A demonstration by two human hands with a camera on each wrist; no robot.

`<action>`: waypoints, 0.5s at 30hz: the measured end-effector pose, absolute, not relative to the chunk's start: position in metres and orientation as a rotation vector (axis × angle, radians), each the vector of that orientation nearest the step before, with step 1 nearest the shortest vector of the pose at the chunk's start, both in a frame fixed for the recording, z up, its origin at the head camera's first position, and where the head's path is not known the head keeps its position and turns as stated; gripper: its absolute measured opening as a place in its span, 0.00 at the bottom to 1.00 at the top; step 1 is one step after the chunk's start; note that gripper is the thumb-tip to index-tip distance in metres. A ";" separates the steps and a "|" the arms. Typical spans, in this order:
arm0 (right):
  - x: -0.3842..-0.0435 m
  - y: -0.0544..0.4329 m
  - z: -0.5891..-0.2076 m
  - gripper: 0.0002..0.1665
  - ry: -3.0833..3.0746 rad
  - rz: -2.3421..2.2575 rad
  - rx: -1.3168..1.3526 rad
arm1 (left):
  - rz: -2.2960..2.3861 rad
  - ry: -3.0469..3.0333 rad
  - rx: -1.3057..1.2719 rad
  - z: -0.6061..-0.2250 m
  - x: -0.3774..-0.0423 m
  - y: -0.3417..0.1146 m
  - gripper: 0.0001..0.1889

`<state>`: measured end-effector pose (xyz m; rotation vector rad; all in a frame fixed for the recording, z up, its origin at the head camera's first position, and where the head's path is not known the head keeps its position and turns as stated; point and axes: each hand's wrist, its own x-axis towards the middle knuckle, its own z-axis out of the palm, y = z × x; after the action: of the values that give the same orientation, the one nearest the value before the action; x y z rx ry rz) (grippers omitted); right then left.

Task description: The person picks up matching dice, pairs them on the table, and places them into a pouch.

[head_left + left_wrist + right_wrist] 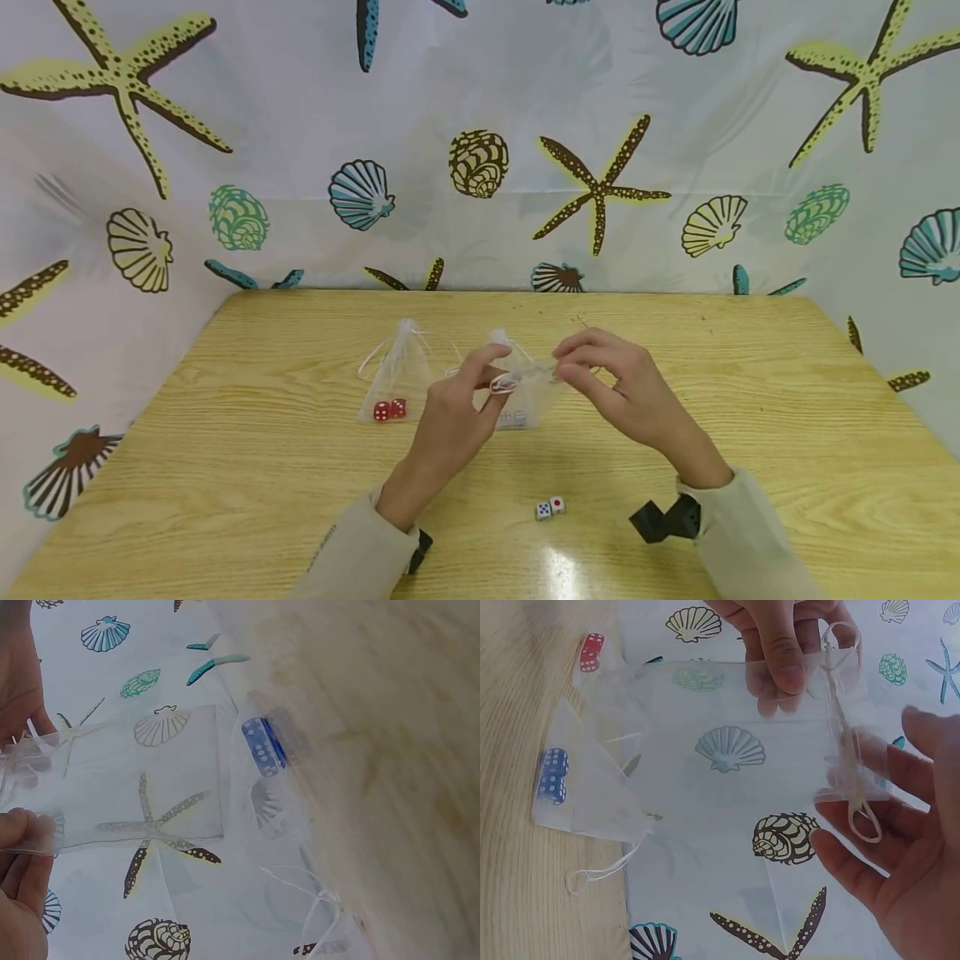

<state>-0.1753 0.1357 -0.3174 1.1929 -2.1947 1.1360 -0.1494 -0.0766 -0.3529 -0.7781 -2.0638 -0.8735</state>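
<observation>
A sheer white drawstring pouch (795,712) is stretched between my two hands above the table, with no contents visible in it. My left hand (456,408) pinches one side near the mouth, thumb on one face and fingers on the other. At the opposite side of the mouth, my right hand (622,387) holds the edge with its fingertips. The drawstring (845,735) runs along the mouth and ends in loops. Below lie a pouch with blue dice (553,776), partly covered in the head view, and a pouch with red dice (390,408).
Two white dice (550,508) lie side by side on the wooden table (225,500), nearer to me than the pouches. A white curtain (420,100) with starfish and shells rises behind the table and along both sides.
</observation>
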 end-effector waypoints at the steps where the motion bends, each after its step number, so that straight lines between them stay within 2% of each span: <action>1: -0.175 0.136 -0.317 0.09 -2.216 1.133 1.177 | -0.858 -2.064 -0.788 -0.353 -0.149 -0.077 0.25; 4: -0.174 0.137 -0.316 0.11 -2.257 1.117 1.131 | -0.816 -2.082 -0.812 -0.354 -0.150 -0.077 0.24; 15: -0.170 0.132 -0.313 0.04 -2.275 1.060 1.071 | -0.903 -2.091 -0.849 -0.344 -0.149 -0.080 0.16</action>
<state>-0.1697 0.1325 -0.3132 1.0714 -2.2753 1.0602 -0.1485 -0.0799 -0.3442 -0.8491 -2.0909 -0.9029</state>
